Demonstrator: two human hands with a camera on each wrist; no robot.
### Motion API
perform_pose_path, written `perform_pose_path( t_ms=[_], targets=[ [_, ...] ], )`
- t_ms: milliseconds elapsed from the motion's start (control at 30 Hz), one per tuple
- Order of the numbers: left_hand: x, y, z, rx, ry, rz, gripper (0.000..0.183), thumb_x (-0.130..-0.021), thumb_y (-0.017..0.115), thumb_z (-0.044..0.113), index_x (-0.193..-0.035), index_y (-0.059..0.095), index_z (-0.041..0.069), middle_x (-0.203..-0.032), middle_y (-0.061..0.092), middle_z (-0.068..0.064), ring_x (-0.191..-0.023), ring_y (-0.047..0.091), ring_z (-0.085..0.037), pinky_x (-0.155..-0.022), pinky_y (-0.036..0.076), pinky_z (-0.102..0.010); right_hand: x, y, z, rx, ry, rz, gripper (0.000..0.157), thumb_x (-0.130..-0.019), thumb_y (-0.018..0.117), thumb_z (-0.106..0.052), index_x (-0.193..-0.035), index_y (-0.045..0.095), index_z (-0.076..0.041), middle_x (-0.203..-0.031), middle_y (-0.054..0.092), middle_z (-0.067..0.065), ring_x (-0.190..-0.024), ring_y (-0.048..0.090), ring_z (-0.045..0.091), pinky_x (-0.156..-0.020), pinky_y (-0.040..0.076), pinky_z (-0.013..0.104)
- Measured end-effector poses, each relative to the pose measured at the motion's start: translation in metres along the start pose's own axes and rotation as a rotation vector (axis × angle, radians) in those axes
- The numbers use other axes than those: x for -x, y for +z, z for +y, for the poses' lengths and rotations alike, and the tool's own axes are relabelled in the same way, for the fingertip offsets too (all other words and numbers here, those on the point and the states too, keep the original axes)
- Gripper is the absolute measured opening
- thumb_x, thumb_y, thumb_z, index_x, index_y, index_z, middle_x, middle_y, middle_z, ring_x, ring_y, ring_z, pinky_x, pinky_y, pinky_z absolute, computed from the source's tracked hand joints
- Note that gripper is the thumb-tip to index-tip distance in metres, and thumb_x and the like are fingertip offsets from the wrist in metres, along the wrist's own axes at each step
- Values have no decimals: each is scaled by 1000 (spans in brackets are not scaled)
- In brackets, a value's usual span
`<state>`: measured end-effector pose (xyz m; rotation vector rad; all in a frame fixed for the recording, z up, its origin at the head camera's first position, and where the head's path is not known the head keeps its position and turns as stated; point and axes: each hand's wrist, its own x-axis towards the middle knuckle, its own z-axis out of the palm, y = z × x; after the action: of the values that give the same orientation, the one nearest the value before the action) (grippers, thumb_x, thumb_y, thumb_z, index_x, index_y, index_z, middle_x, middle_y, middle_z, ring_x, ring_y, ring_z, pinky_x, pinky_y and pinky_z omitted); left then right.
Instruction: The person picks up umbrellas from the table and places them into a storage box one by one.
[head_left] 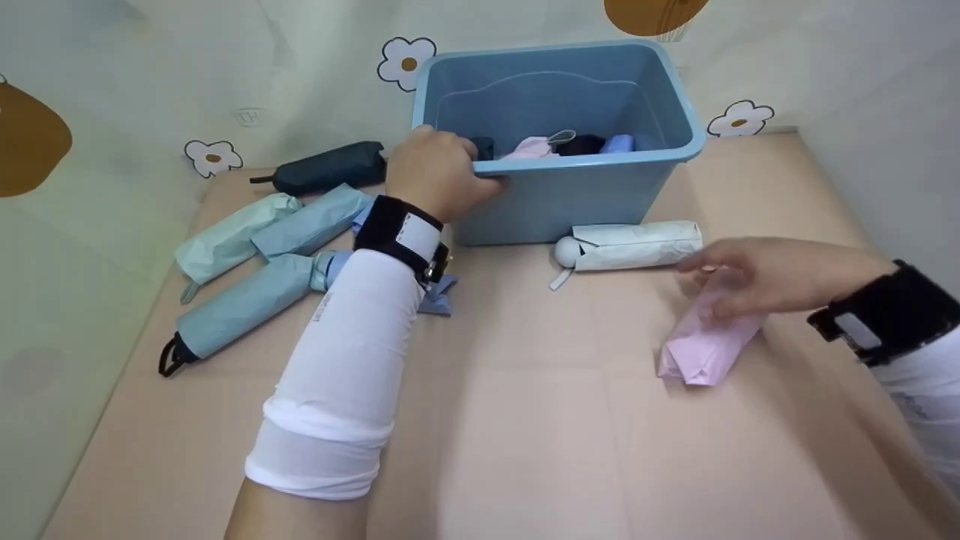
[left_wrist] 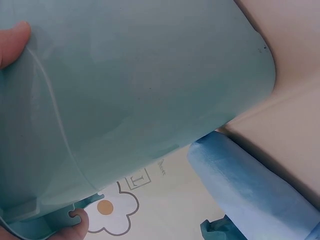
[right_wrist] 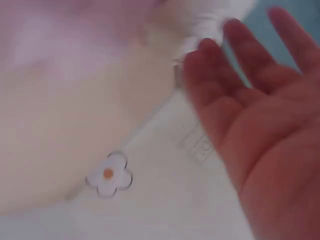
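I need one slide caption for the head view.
Left hand grips the blue bin; right hand is over a pink umbrella.

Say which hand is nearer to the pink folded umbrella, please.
Right. The right hand is over the far end of the pink folded umbrella; the left hand is farther off to the left, gripping the blue plastic bin by its rim.

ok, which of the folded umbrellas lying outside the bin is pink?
The folded umbrella partly hidden by the right hand; the others outside the blue plastic bin look white, greenish, blue or dark.
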<state>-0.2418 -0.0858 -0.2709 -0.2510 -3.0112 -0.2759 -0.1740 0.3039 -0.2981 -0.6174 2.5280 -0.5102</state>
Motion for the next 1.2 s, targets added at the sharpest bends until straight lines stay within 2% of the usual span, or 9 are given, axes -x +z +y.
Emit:
perform_pose_path(
  t_ms=[100,267,400,500,600,733,800,1000,1200],
  targets=[
    [0,0,1,1,-1,-4,47,-91,68,58,-85,78,13,-85,73,-6,-98,55,-26,-80,45,-39,6,16,6,111,46,-107,80,-77,91,-40,-146,60,-15,-157,51,19,-141,45,41,-105,46,59],
    [0,1,1,9,-4,-10,46,-92,68,57,-85,77,13,-84,72,-5,-98,55,-25,-81,44,-40,7,34,4,203,93,-93,88,-66,94,-18,-147,58,-19,-164,40,18,-148,26,50,-98,50,63],
    [0,2,0,14,-8,-13,46,-93,68,56,-91,80,12,-87,73,-6,-99,55,-25,-82,44,-40,2,43,3,331,66,-52,84,-68,90,-4,-145,58,-14,-159,45,23,-143,31,61,-97,49,74],
    [0,1,0,15,-9,-13,45,-93,68,56,-93,81,12,-88,73,-5,-99,54,-25,-82,44,-40,0,45,7,414,22,12,67,-76,80,5,-139,62,-8,-145,58,25,-130,47,64,-97,48,75],
    [0,1,1,13,-5,-7,45,-93,68,56,-90,80,12,-85,72,-5,-98,55,-25,-82,43,-40,-2,43,13,437,19,66,53,-81,75,5,-132,66,-7,-130,66,23,-110,60,55,-92,53,68],
    [0,0,1,12,-4,-10,46,-93,68,55,-94,81,12,-87,73,-6,-100,55,-26,-83,45,-40,-4,40,18,422,39,94,48,-80,79,-1,-127,68,-8,-117,69,18,-92,63,40,-85,55,59],
    [0,0,1,13,-4,-10,46,-93,68,56,-95,81,12,-87,72,-6,-100,55,-26,-83,45,-40,-6,39,20,421,43,94,49,-78,80,-2,-125,68,-8,-115,68,17,-88,62,37,-82,55,57],
    [0,1,1,-1,3,1,45,-92,67,55,-79,73,12,-80,67,-5,-97,55,-26,-78,43,-39,-9,38,26,423,50,69,51,-70,81,-1,-118,66,-9,-105,64,11,-82,59,30,-78,54,55],
    [1,1,1,8,-4,-10,43,-93,67,54,-84,75,13,-82,67,-5,-99,54,-25,-79,42,-39,-10,36,30,381,15,66,46,-70,82,-2,-111,63,-11,-98,62,3,-81,58,23,-80,54,50]
  ],
)
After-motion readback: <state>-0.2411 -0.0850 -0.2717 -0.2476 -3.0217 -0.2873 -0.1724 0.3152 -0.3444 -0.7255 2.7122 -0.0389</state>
